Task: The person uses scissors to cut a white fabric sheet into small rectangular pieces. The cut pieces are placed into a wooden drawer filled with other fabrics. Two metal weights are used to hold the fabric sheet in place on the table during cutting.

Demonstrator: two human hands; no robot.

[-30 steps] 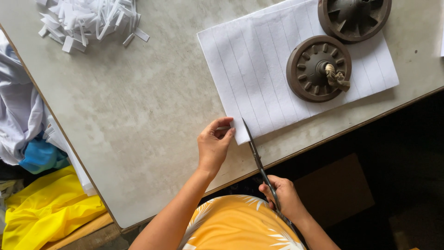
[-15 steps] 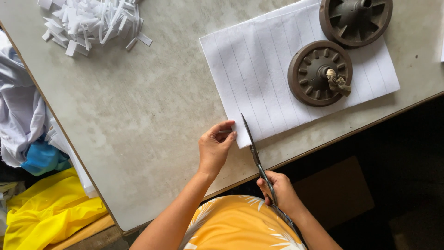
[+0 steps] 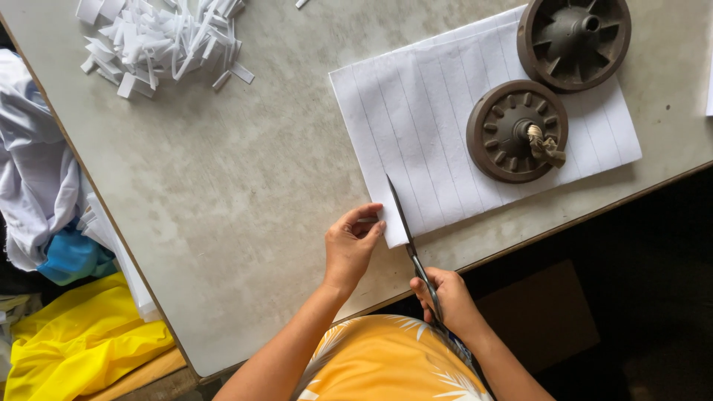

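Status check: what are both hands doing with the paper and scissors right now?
Left hand pinches lined sheet at its near corner. Right hand holds scissors, blades into edge. Two round weights pin the sheet.

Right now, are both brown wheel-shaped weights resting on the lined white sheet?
Yes: both brown wheel-shaped weights sit on the lined white sheet, at its far end from the scissors.

A grey worktable (image 3: 223,186) (worn, wood-edged) fills the view — dark floor (image 3: 653,297) beneath, evenly lit.

Head cam, steep down, close over table (image 3: 223,186)
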